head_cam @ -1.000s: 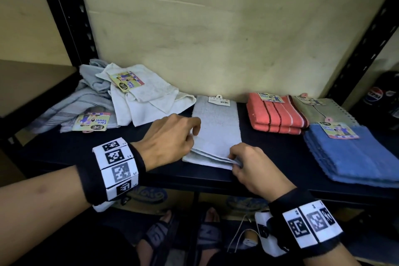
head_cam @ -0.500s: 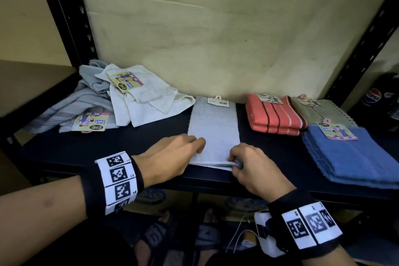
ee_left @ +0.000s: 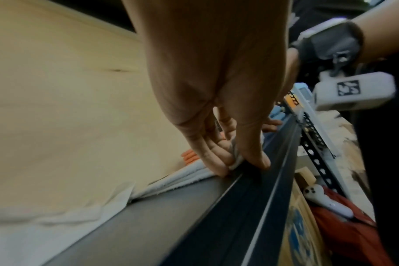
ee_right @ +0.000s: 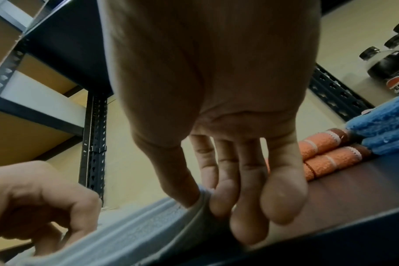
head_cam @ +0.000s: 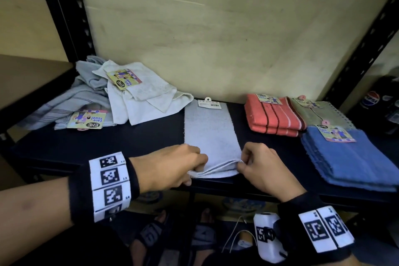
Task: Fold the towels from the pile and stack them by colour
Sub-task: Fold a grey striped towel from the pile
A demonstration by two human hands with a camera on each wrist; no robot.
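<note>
**A:** What do you see on the shelf (head_cam: 133,142)?

**B:** I see one grey towel (head_cam: 210,134) in the middle. It is folded into a long strip and lies flat, running from the near edge to the far wall. A small white tag (head_cam: 209,103) sits on its far end.

**A:** What are my hands doing?

**B:** My left hand (head_cam: 170,166) pinches the near left corner of the grey towel, with thumb and fingers curled on the layers. My right hand (head_cam: 262,167) pinches the near right corner the same way. Both corners are at the front edge of the shelf.

**A:** How many towels are left in the pile?

**B:** The pile (head_cam: 103,97) is far left. I can see one white towel (head_cam: 149,97) on top and some light grey ones under it, but I cannot count those. Two paper labels show there.

**A:** And the folded ones?

**B:** On the right I see two orange towels (head_cam: 274,116) stacked. Just beside them lies one green towel (head_cam: 323,112). Nearer sits a blue stack (head_cam: 349,157); from the right wrist I count three blue layers.
</note>
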